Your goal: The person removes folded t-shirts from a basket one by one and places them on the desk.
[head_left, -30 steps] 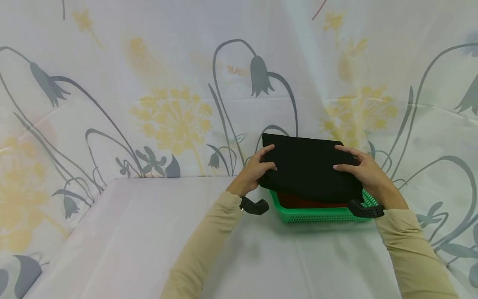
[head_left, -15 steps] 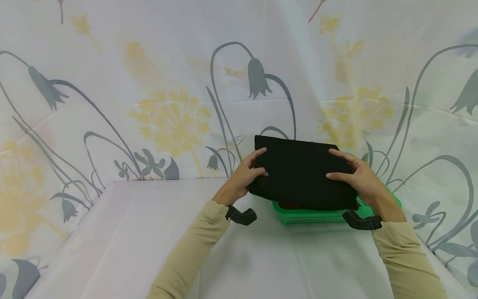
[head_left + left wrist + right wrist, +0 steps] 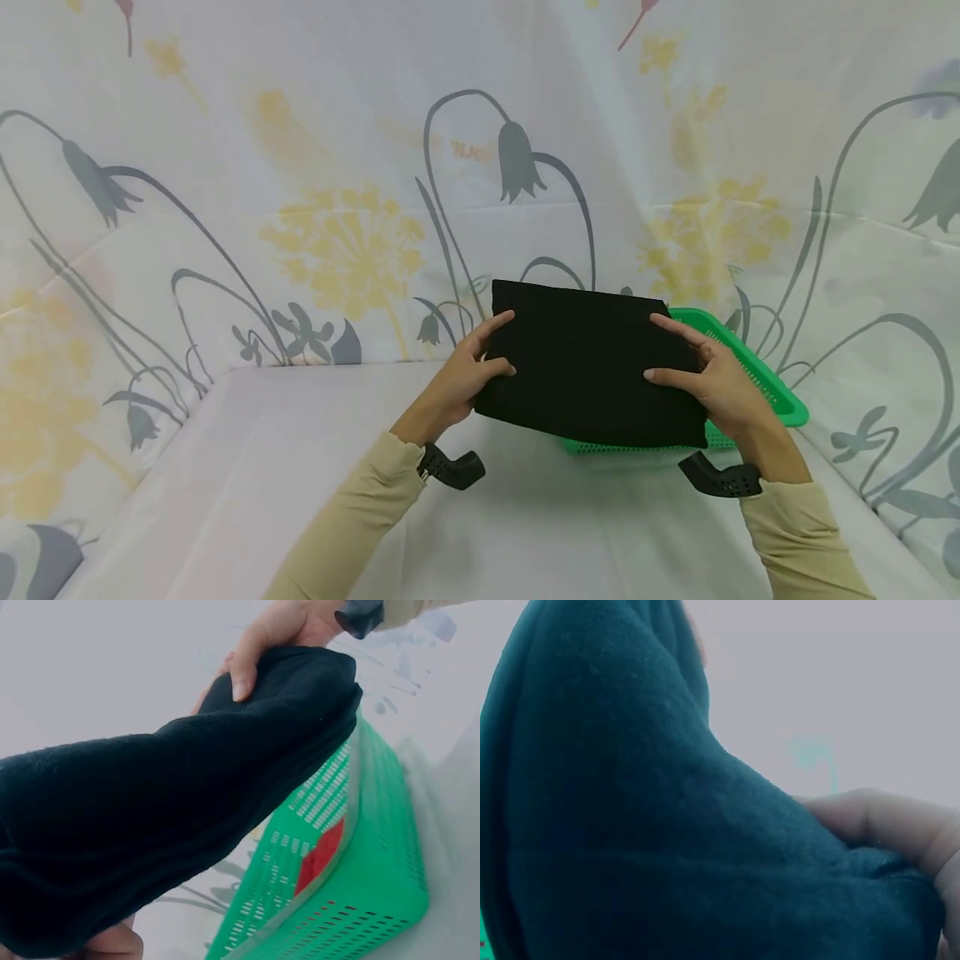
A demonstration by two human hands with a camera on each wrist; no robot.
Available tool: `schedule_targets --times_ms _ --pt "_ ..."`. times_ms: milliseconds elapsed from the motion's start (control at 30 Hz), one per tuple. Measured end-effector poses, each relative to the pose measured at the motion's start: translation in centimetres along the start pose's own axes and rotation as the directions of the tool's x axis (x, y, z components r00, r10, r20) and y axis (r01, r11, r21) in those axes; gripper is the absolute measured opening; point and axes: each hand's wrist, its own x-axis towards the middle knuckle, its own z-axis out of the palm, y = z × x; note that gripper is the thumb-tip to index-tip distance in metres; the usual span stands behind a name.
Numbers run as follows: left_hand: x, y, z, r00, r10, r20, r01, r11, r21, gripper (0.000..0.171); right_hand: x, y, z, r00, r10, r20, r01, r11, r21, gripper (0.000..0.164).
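A folded black cloth is held up between both hands, in front of a green basket. At its left end the left hand grips it, thumb on the near face. The right hand grips the opposite end in the same way. Several stacked layers show along the edge of the black cloth in the left wrist view. Close up in the right wrist view, the cloth has a soft, fuzzy surface, and a finger presses its edge. Most of the fingers behind the cloth are hidden.
The green perforated basket stands on the white-covered table at the right, partly hidden by the cloth. Red fabric lies inside it. A flower-printed curtain hangs behind and along the sides.
Both hands have brought the black cloth leftward and nearer, from over the basket to partly in front of it. More of the basket's right side now shows. The grip is the same.
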Motion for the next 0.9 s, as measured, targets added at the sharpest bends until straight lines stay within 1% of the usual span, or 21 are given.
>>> schedule_targets --times_ms 133,433,533,667,833,900 --pt "-1.0 0.2 -0.4 1.0 0.011 -0.001 -0.011 1.0 0.006 0.074 -0.1 -0.2 0.7 0.999 -0.03 0.011 0.03 1.0 0.005 0.073" --pt "-3.6 0.5 -1.8 0.998 0.028 -0.059 -0.028 1.0 0.011 0.076 0.1 -0.8 3.1 0.998 -0.046 0.039 0.044 0.998 0.049 0.073" --pt "-4.4 0.7 -2.4 0.997 0.041 -0.071 -0.04 0.999 0.015 0.077 0.4 -0.9 4.0 0.998 -0.038 0.043 0.037 0.999 0.025 0.073" --pt "-5.2 0.8 -3.3 0.995 0.054 -0.083 -0.052 0.998 0.017 0.077 1.0 -1.4 5.2 0.998 -0.012 0.054 0.013 1.0 -0.015 0.075" --pt "-6.4 1.0 -5.0 0.988 0.078 -0.131 -0.078 0.997 0.007 0.075 2.2 -1.8 7.1 0.997 0.0 0.076 0.002 1.0 -0.019 0.076" --pt "-6.8 1.0 -5.7 0.985 0.084 -0.148 -0.084 0.996 0.004 0.074 2.7 -1.8 7.9 0.997 -0.007 0.081 0.009 1.0 -0.022 0.076"
